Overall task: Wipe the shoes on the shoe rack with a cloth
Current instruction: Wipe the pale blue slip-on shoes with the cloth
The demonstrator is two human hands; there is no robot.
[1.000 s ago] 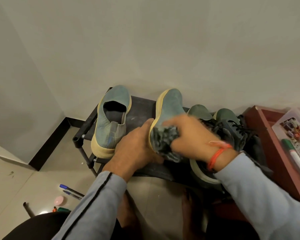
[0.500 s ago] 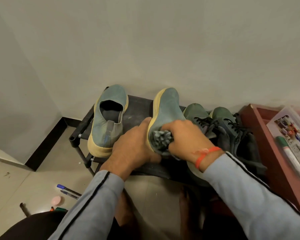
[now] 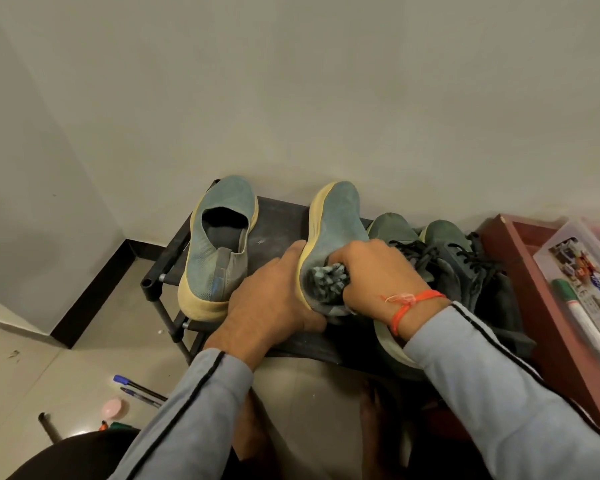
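Both hands work one blue shoe [image 3: 336,220], tipped on its side on the shoe rack [image 3: 281,223]: the left hand [image 3: 274,299] is closed around its heel and sole edge, the right hand [image 3: 378,271] is clenched on a bunched grey cloth [image 3: 328,282] pressed at the heel. Good wiping likely needs a firm brace and strokes toward the toe. Wrists sit low, forearms converging, right knuckles up. Its mate [image 3: 219,237] stands just left, untouched
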